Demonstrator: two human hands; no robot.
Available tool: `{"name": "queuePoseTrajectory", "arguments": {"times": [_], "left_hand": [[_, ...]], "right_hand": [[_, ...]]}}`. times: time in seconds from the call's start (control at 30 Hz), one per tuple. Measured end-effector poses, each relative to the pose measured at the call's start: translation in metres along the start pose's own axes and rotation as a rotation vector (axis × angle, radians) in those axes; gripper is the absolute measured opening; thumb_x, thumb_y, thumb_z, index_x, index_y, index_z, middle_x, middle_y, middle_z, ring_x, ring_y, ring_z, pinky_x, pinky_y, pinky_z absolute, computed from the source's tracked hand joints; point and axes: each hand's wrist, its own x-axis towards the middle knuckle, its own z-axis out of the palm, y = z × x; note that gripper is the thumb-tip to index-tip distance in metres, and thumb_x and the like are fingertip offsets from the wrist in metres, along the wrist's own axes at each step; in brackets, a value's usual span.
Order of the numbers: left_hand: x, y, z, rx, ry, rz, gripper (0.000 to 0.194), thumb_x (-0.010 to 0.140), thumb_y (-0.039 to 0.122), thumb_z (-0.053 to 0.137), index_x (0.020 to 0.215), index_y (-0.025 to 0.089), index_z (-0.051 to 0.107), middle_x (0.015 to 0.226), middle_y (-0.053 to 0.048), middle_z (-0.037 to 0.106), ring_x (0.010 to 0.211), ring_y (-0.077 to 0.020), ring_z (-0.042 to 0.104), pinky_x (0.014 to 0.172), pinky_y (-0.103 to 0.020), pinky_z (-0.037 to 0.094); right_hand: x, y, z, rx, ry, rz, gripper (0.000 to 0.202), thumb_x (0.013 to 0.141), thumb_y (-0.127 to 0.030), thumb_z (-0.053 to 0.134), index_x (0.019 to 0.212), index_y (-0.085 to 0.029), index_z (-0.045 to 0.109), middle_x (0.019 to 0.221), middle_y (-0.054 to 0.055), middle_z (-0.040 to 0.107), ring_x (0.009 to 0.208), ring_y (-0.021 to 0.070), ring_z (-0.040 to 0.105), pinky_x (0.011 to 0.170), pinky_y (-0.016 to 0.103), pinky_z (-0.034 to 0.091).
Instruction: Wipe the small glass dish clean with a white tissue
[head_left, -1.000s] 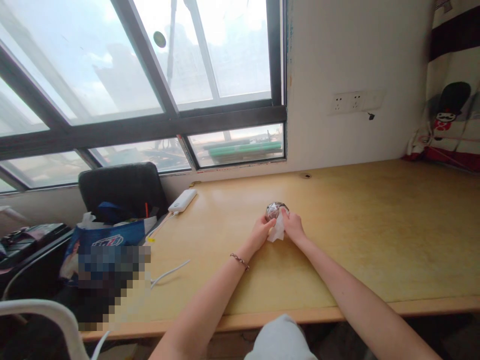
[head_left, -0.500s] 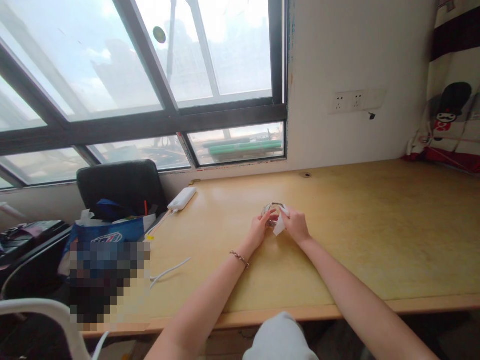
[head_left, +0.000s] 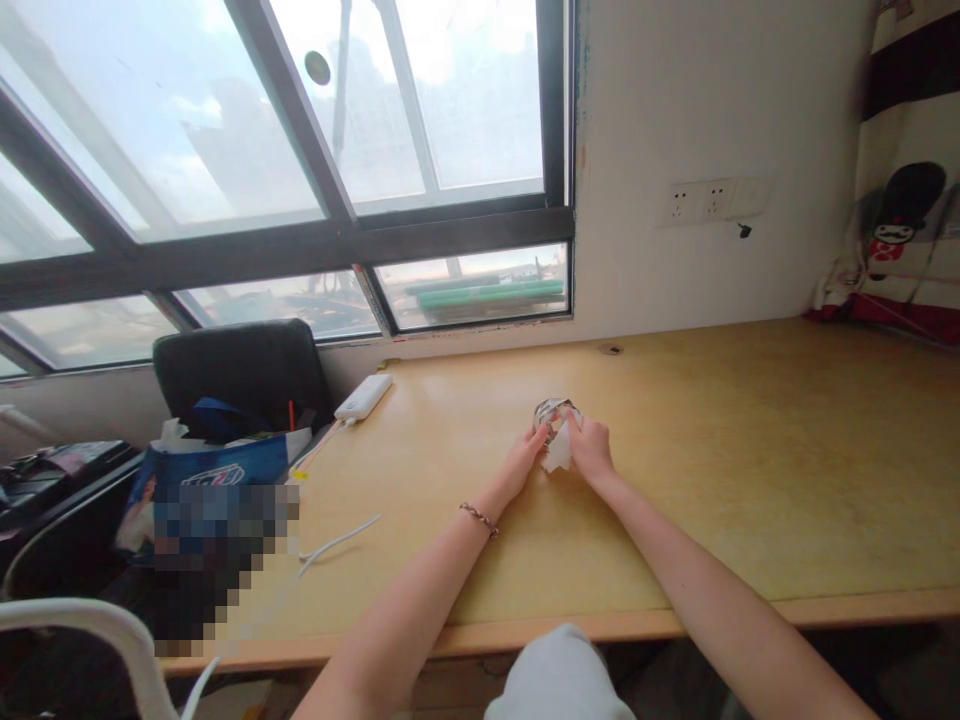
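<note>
Over the middle of the wooden table (head_left: 712, 490), both hands hold a small, shiny, ring-shaped object (head_left: 553, 406) with dark and pale patches; its exact kind is too small to make out. Fingers of my left hand (head_left: 526, 452) are closed on the object's near left side. At its right side, my right hand (head_left: 591, 447) pinches a thin white tissue-like piece (head_left: 559, 456), which hangs down between the hands. The fingertips partly cover both things.
A white power bank (head_left: 364, 397) with a cable lies at the table's left back edge. Another white cable (head_left: 341, 541) lies nearer the front. Left of the table, a blue bag (head_left: 217, 475) rests on a black chair (head_left: 241, 372). Wall sockets (head_left: 697, 200) are above the table.
The ring-shaped object has turned and shows more of its patterned side. The white piece has shifted slightly down, and both hands have moved a little.
</note>
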Motion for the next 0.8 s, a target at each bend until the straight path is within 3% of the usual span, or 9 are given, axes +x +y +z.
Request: {"name": "queuePoseTrajectory", "arguments": {"times": [0.07,0.2,0.27,0.37,0.5,0.57,0.7,0.8], "left_hand": [[-0.001,0.000,0.001,-0.003,-0.005,0.008,0.055,0.072,0.052,0.050,0.116,0.020,0.049,0.101,-0.006,0.060,0.089,-0.0183,0.055,0.076,-0.028,0.040],[-0.001,-0.004,0.000,-0.042,0.008,-0.018,0.052,0.072,0.052,0.051,0.109,0.014,0.055,0.093,-0.007,0.063,0.079,-0.0189,0.058,0.072,-0.029,0.042],[0.000,-0.006,-0.001,-0.067,0.042,-0.007,0.050,0.074,0.052,0.048,0.103,0.012,0.059,0.093,-0.009,0.063,0.081,-0.0195,0.058,0.074,-0.029,0.043],[0.002,-0.007,-0.003,-0.130,0.113,-0.009,0.051,0.074,0.054,0.046,0.097,0.011,0.061,0.096,-0.011,0.063,0.088,-0.0210,0.058,0.079,-0.032,0.042],[0.004,-0.007,-0.006,-0.195,0.190,-0.068,0.061,0.071,0.061,0.043,0.092,0.007,0.062,0.086,-0.015,0.065,0.080,-0.0231,0.061,0.076,-0.035,0.044],[0.003,-0.007,-0.008,-0.214,0.210,-0.079,0.065,0.070,0.065,0.039,0.088,0.006,0.063,0.078,-0.015,0.066,0.074,-0.0231,0.062,0.072,-0.035,0.045],[0.002,-0.007,-0.012,-0.214,0.201,-0.078,0.069,0.070,0.069,0.034,0.078,0.007,0.064,0.065,-0.012,0.065,0.062,-0.0212,0.061,0.064,-0.032,0.045],[0.002,-0.007,-0.013,-0.181,0.173,-0.104,0.073,0.069,0.071,0.029,0.075,0.007,0.065,0.064,-0.012,0.065,0.061,-0.0212,0.061,0.063,-0.032,0.044]], "right_hand": [[0.002,0.002,0.002,0.044,-0.028,0.090,0.049,0.085,-0.040,0.030,0.063,-0.012,0.064,0.056,0.009,0.062,0.053,0.0158,0.056,0.051,0.022,0.036],[0.004,0.006,0.005,0.146,-0.237,0.226,0.042,0.079,-0.044,0.042,0.059,-0.013,0.063,0.044,0.005,0.057,0.041,0.0140,0.052,0.042,0.021,0.033],[0.003,0.008,0.005,0.096,-0.236,0.139,0.039,0.078,-0.044,0.045,0.061,-0.014,0.063,0.048,0.005,0.059,0.045,0.0144,0.054,0.044,0.021,0.033],[0.003,0.010,0.002,-0.093,-0.098,-0.080,0.037,0.081,-0.039,0.041,0.066,-0.014,0.063,0.062,0.010,0.064,0.058,0.0164,0.057,0.051,0.021,0.035],[0.002,0.007,-0.005,-0.153,-0.020,-0.239,0.036,0.083,-0.038,0.038,0.069,-0.014,0.061,0.064,0.010,0.063,0.058,0.0158,0.056,0.054,0.022,0.034],[0.002,0.004,-0.007,-0.057,-0.062,-0.252,0.036,0.083,-0.040,0.039,0.068,-0.014,0.060,0.061,0.007,0.062,0.055,0.0143,0.055,0.052,0.021,0.034],[0.004,0.001,-0.005,0.129,-0.355,-0.160,0.029,0.077,-0.038,0.046,0.065,-0.014,0.060,0.054,0.002,0.060,0.046,0.0116,0.052,0.043,0.019,0.032],[0.005,0.002,-0.001,0.085,-0.332,-0.139,0.027,0.075,-0.032,0.047,0.063,-0.013,0.062,0.053,0.003,0.060,0.048,0.0125,0.053,0.044,0.019,0.033]]}}
